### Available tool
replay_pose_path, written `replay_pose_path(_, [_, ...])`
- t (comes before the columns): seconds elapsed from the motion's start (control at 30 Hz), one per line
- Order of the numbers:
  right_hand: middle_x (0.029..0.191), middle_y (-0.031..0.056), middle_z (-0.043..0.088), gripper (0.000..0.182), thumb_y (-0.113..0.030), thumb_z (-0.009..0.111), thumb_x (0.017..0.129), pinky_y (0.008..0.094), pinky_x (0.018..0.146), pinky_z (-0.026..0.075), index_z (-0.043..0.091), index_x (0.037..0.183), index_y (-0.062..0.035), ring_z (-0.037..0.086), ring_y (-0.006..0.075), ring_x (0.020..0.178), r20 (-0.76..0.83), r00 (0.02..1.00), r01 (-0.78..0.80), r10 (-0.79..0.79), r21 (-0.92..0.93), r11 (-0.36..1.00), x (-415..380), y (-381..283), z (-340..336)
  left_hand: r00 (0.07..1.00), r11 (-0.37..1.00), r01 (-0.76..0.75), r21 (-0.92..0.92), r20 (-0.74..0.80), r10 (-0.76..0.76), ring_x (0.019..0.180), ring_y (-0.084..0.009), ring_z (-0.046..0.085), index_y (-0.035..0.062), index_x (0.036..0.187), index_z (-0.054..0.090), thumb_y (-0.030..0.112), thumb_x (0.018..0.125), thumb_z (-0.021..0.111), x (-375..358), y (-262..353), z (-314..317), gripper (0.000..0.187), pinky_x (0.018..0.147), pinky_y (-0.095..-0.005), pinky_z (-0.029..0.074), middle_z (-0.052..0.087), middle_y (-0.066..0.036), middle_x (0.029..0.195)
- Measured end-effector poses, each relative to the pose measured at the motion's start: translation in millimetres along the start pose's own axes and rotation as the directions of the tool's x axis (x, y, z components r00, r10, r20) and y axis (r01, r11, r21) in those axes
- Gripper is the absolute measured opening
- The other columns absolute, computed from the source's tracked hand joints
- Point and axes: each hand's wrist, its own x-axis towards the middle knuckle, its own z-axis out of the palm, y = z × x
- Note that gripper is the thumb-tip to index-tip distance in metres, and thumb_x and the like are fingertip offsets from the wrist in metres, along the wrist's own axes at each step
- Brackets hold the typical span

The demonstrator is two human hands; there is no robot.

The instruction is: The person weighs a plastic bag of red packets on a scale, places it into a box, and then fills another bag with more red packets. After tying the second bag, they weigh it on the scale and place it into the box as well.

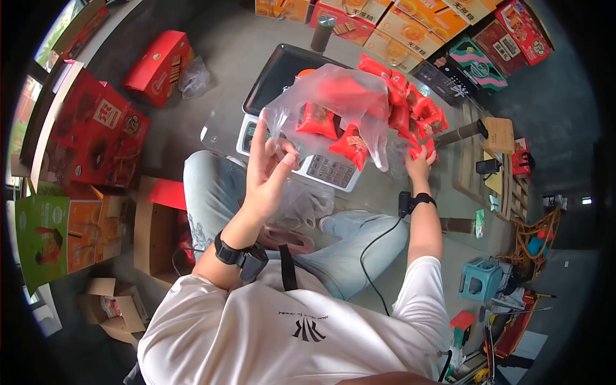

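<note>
A translucent plastic bag [289,106] with red packets inside lies over a scale [330,172] with a black tray [273,80]. My left hand [266,176] is at the bag's left edge, index finger raised, the other fingers curled towards the thumb on the thin plastic. Red packets [317,120] show through and at the bag's mouth. On the right, a pile of red packets [401,106] rests on the table. My right hand [420,160] is at the near end of this pile, its fingers round a red packet.
Stacked cartons [404,35] stand at the table's far side. A red box [157,67] and open cardboard boxes [157,224] are on the left. A blue stool [480,279] stands at the right. A black cable [364,256] runs from my right wrist.
</note>
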Motion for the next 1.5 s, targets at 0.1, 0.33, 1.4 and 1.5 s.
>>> replay_pose_path(0.1, [0.144, 0.0235, 0.024, 0.057, -0.035, 0.069, 0.076, 0.0517, 0.099, 0.038, 0.049, 0.126, -0.0184, 0.042, 0.0444, 0.123, -0.138, 0.989, 0.05, -0.057, -0.054, 0.997, -21, -6, 10, 1.0, 1.0, 0.006, 0.01, 0.016, -0.006, 0.083, -0.0118, 0.05, 0.014, 0.151, 0.006, 0.001, 0.089, 0.05, -2, 0, 1, 0.077, 0.077, -0.027, 0.044, 0.051, -0.007, 0.096])
replay_pose_path(0.33, [0.136, 0.022, 0.034, 0.048, -0.02, 0.077, 0.072, 0.0493, 0.095, 0.04, 0.053, 0.113, -0.0133, 0.045, 0.0427, 0.118, -0.129, 0.984, 0.152, -0.124, 0.236, 0.96, -129, -39, -22, 0.995, 0.995, 0.09, 0.032, 0.032, -0.091, 0.079, -0.011, 0.05, 0.0107, 0.149, 0.018, 0.001, 0.09, 0.05, -4, -1, 12, 0.068, 0.074, -0.0261, 0.044, 0.053, -0.005, 0.093])
replay_pose_path(1.4, [0.115, 0.0164, 0.049, 0.069, -0.022, 0.073, 0.076, 0.0453, 0.091, 0.043, 0.044, 0.138, -0.0131, 0.048, 0.0353, 0.109, -0.299, 0.765, 0.626, -0.57, 0.137, 0.768, -154, -235, -100, 0.988, 0.939, 0.143, 0.312, -0.105, -0.115, 0.081, -0.0041, 0.055, 0.0015, 0.096, 0.057, 0.011, 0.089, 0.064, 9, 6, -4, 0.013, 0.073, -0.0196, 0.044, 0.058, 0.002, 0.087])
replay_pose_path(1.5, [0.115, 0.0157, 0.049, 0.068, -0.025, 0.071, 0.077, 0.0452, 0.092, 0.043, 0.044, 0.138, -0.0139, 0.048, 0.0362, 0.11, -0.255, 0.745, 0.656, -0.616, 0.112, 0.746, -149, -241, -99, 0.994, 0.966, 0.114, 0.231, -0.031, -0.109, 0.083, -0.0062, 0.056, 0.0014, 0.097, 0.058, 0.008, 0.089, 0.062, 8, 7, 16, 0.011, 0.075, -0.021, 0.045, 0.059, 0.001, 0.09])
